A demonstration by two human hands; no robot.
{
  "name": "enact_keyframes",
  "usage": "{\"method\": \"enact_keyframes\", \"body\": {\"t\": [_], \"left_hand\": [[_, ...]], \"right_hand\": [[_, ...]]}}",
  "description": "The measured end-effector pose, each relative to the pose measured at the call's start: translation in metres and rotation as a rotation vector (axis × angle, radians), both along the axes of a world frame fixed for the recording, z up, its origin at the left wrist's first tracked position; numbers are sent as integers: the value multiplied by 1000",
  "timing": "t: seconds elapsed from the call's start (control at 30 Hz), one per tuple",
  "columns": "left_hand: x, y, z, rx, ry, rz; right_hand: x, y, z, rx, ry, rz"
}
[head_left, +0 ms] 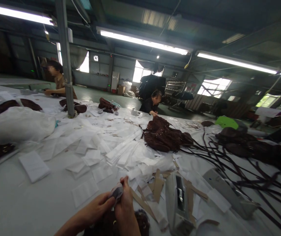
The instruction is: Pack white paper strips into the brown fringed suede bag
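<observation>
My left hand (95,209) and my right hand (125,208) meet at the bottom edge of the view. Both pinch a small grey and white piece (118,190) held up between the fingertips. Under my hands lies a dark brown bag (140,223) with metal rings, mostly hidden by my wrists. A white tape dispenser (178,203) stands just right of my right hand on the white table (20,203).
Several white paper strips and sheets (121,152) cover the table. A pile of brown bags (166,136) with long dark straps (231,165) lies ahead, right. A grey post (65,59) rises at the left. Two people work at the far side.
</observation>
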State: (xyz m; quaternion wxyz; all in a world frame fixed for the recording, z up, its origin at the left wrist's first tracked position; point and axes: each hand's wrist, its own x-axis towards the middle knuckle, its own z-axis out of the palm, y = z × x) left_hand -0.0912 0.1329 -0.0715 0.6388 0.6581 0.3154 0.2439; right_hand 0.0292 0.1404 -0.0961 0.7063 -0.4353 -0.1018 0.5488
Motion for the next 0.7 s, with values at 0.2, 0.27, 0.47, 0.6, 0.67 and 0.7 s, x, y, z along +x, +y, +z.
{"method": "enact_keyframes", "body": {"t": [0.2, 0.27, 0.47, 0.6, 0.67, 0.7], "left_hand": [[-1, 0, -10, -157, -103, 79], [-4, 4, -14, -212, -79, 94], [-11, 10, -13, -235, -33, 112], [-12, 7, -7, -253, -48, 94], [-11, 5, -3, -293, -86, 99], [-11, 3, -2, -319, -115, 113]], "right_hand": [[-6, -8, 11, -53, -136, 51], [-3, -14, 19, 8, -251, 102], [28, -36, 48, 251, -910, 291], [39, -47, 51, 127, -1170, 377], [36, -50, 46, 90, -1070, 373], [31, -51, 42, 86, -963, 382]]}}
